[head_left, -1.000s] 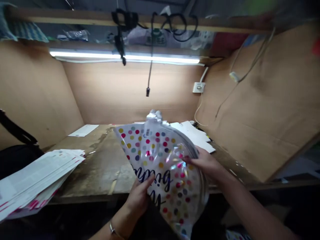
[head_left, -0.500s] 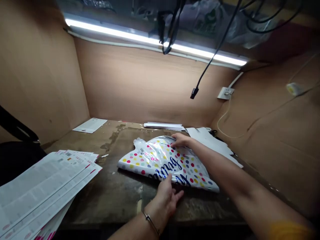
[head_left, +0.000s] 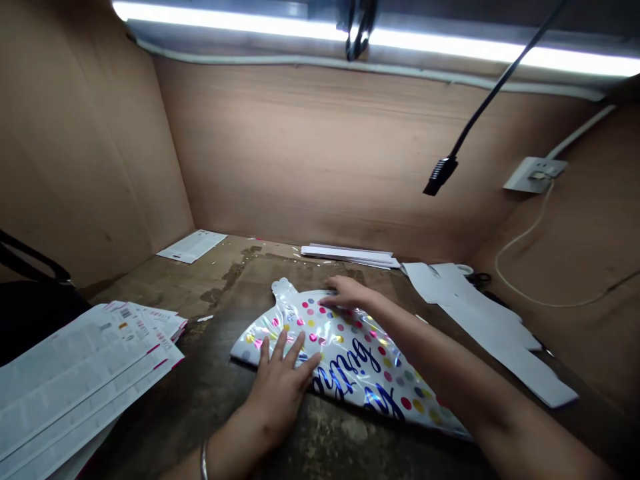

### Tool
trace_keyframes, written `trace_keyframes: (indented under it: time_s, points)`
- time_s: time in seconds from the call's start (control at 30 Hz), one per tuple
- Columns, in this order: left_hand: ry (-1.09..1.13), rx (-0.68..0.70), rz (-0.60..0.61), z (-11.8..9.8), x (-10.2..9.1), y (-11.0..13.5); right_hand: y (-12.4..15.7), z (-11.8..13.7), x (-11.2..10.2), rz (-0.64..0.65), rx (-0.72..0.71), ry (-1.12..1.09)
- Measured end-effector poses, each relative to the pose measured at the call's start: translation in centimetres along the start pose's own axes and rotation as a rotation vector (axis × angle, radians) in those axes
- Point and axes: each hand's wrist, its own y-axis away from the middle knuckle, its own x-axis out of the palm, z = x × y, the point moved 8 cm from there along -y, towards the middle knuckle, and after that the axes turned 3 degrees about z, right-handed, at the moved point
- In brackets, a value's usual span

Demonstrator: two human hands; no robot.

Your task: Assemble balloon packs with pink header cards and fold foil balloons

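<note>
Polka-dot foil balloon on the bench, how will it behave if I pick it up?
The white polka-dot foil balloon looks light and floppy, since it lies thin and flat under the left hand. Its glossy surface will probably slide easily across the worn wooden bench.

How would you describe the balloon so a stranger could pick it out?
On the wooden bench, between the printed sheets and the white card cutouts, lies a flat foil balloon. The left hand and right hand rest on it. Only it shines, with coloured dots and blue script.
</note>
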Motion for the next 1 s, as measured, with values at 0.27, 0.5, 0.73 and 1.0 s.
trace_keyframes:
  time_s: [0.27, 0.5, 0.73, 1.0]
  points:
    - [-0.094, 0.025, -0.040, -0.5, 0.8, 0.3, -2.5, 3.8, 0.3, 0.101, -0.025, 0.016]
    - [-0.052, 0.013, -0.023, -0.3, 0.7, -0.1, -3.2, 4.2, 1.2, 0.329, 0.035, -0.054]
    - [-0.017, -0.002, -0.022, -0.5, 0.8, 0.1, -3.0, 4.0, 1.2, 0.522, 0.072, -0.108]
    - [0.078, -0.215, -0.574, 3.1, -6.4, 2.8, 7.7, 12.4, -6.4, 0.254, -0.161, -0.014]
